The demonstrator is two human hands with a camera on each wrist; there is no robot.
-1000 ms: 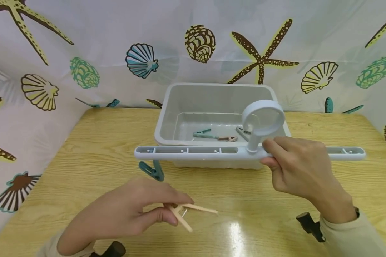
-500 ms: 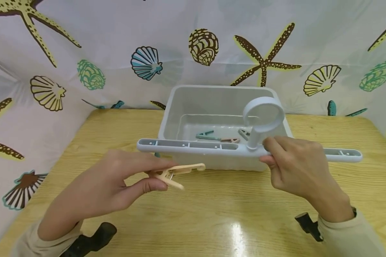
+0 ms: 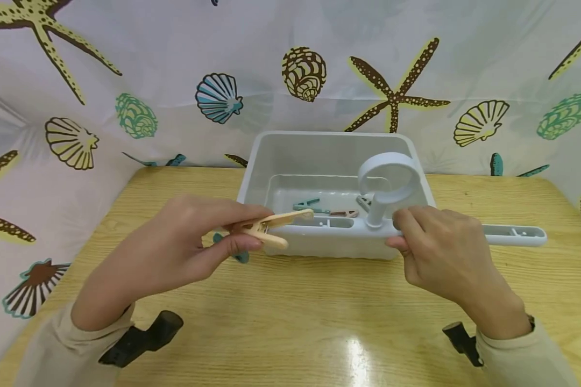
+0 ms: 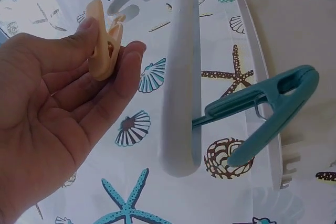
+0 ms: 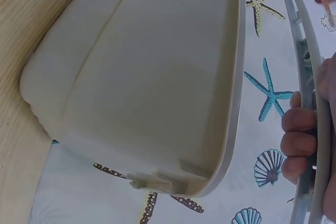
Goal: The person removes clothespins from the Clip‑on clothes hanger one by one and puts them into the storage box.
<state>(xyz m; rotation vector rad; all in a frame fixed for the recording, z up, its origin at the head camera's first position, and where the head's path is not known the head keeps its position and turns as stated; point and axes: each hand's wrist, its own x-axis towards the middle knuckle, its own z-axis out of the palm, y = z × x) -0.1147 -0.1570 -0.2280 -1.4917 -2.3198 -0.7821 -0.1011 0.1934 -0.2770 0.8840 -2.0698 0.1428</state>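
Note:
My left hand [image 3: 184,242] pinches a peach clothes peg [image 3: 292,216] between thumb and fingers, in front of the left part of a white hanger bar [image 3: 314,230] with a ring on top. In the left wrist view this peg [image 4: 100,64] is beside the bar [image 4: 181,87], apart from it. A teal clothes peg [image 4: 236,103] hangs clipped at the bar's left end; the head view shows it half behind my left hand. My right hand [image 3: 445,247] grips the bar just right of the ring [image 3: 389,158], its fingers curled around it in the right wrist view.
A light grey plastic tub [image 3: 329,250] stands on the wooden table [image 3: 290,312] behind the bar. In it lie a teal peg [image 3: 306,205], a pink peg [image 3: 345,213] and a grey peg [image 3: 364,203]. A shell-patterned cloth [image 3: 256,75] hangs behind the table.
My left hand has risen with the peach peg from low over the table to the bar's height, now covering the bar's left end. My right hand and the bar have hardly moved.

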